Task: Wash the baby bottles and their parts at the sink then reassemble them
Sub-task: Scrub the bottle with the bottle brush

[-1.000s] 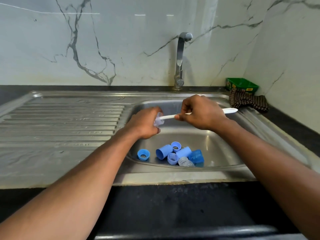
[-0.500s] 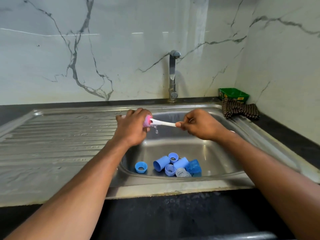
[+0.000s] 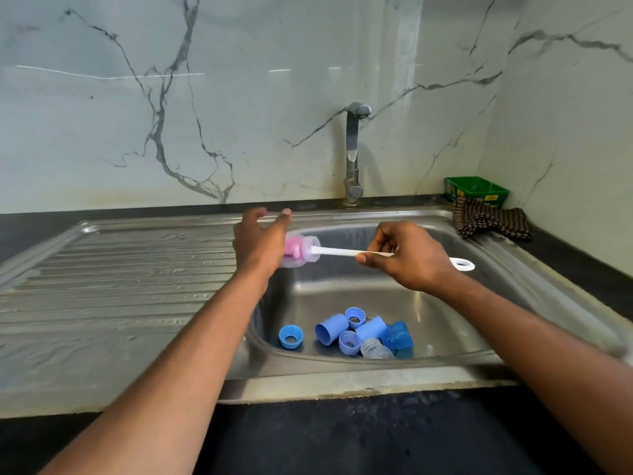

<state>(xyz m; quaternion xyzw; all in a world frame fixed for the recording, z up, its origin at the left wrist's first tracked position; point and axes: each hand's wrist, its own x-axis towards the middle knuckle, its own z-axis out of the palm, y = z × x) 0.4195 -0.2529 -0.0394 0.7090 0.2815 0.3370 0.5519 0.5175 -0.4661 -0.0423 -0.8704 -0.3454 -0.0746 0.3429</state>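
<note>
The ridged steel draining board (image 3: 113, 269) runs along the left, set into the dark desk (image 3: 325, 437). Over its inner edge the left hand (image 3: 258, 243) holds a small clear baby bottle (image 3: 301, 252) on its side, mouth to the right; the upper fingers (image 3: 284, 214) are stretched out, and the grip itself is hidden behind the hand. A pink brush head shows inside the bottle, and the white bottle brush (image 3: 346, 251) runs right into the right hand (image 3: 407, 257), whose thumb and curled fingers pinch the handle. Below, in the sink basin (image 3: 445, 323), lie blue rings and caps (image 3: 356, 332) with a clear teat. The tap (image 3: 352, 152) stands behind; a checked cloth (image 3: 489, 219) and a green box (image 3: 476, 190) sit far right
</note>
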